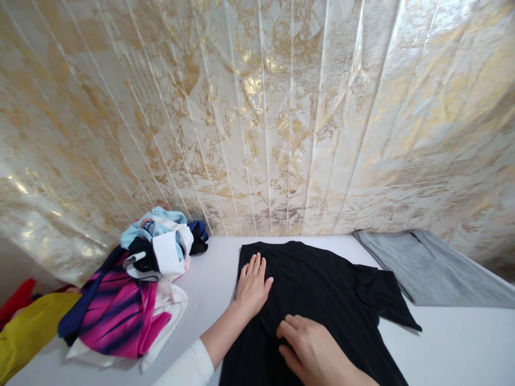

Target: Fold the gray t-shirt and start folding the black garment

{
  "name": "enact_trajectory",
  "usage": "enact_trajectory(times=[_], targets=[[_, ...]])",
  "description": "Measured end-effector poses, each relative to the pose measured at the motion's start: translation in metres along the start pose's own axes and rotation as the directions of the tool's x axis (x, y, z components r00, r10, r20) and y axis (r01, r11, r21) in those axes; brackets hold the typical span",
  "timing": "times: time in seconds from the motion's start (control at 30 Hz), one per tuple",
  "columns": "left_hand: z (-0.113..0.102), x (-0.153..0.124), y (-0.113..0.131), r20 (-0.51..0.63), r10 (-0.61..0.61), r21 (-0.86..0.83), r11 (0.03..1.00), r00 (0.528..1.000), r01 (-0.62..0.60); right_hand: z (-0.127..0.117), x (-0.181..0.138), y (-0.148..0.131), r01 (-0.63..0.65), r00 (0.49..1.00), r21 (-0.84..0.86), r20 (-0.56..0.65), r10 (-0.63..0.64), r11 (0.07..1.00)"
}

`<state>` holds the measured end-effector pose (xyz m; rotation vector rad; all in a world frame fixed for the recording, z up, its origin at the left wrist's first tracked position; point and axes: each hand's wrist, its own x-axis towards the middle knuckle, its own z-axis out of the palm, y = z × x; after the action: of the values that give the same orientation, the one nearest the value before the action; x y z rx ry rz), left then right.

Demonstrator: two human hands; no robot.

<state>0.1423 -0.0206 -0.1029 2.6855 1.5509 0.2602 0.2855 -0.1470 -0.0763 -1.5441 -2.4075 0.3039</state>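
Observation:
A black short-sleeved T-shirt (322,284) lies on the white table, apparently doubled lengthwise, with a straight edge on the left and its sleeve pointing right. My left hand (252,287) rests flat on the upper left part of the shirt, fingers stretched out and the thumb apart. Lower down, my right hand (309,343) has its fingers curled in a pinch on the fabric, where small creases show. The lower end of the shirt runs out of view at the bottom.
A heap of mixed clothes (124,300), pink, navy, white and light blue, lies on the left. Yellow cloth (36,327) sits at the far left edge. Flat grey clothing (434,268) is at the right, and a gold-patterned curtain (257,118) hangs behind the table (462,343).

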Motion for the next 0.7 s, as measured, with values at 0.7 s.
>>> enact_trajectory(times=[0.7], targets=[[-0.004,-0.045,0.021,0.099,0.137,-0.111,0.986,0.986,-0.126,0.015,0.035,0.102,-0.117,0.992,0.049,-0.048,0.119,0.992]])
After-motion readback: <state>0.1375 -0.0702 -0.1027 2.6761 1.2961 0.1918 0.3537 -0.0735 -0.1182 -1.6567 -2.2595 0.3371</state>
